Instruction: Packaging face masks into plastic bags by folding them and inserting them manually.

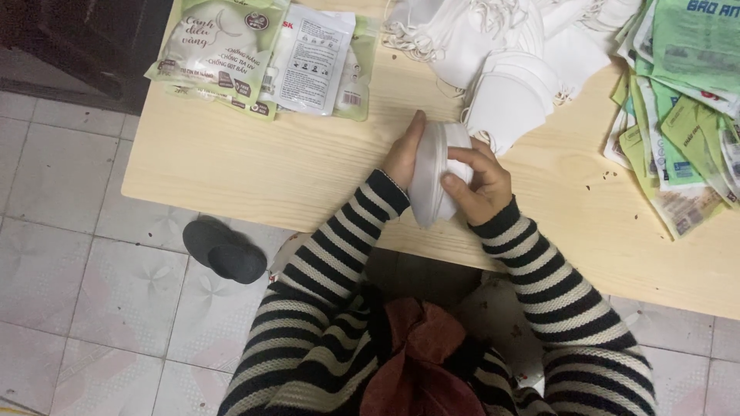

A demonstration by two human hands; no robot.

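Mask stack (433, 173) sits over near edge of wooden table (254, 166), pinched between both hands. Left hand (404, 151) flat against one side, right hand (476, 183) curled round other, fingers clamped on it. Best bet imo: keep edges squared, squeeze evenly so nothing fans out. Stack white, folded, thin curved layers; loose mask pile (501, 54) just beyond

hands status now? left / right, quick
Left hand: closed on the folded stack of white fabric face masks, flat along its side.
Right hand: closed on the same stack, fingers curled over it.
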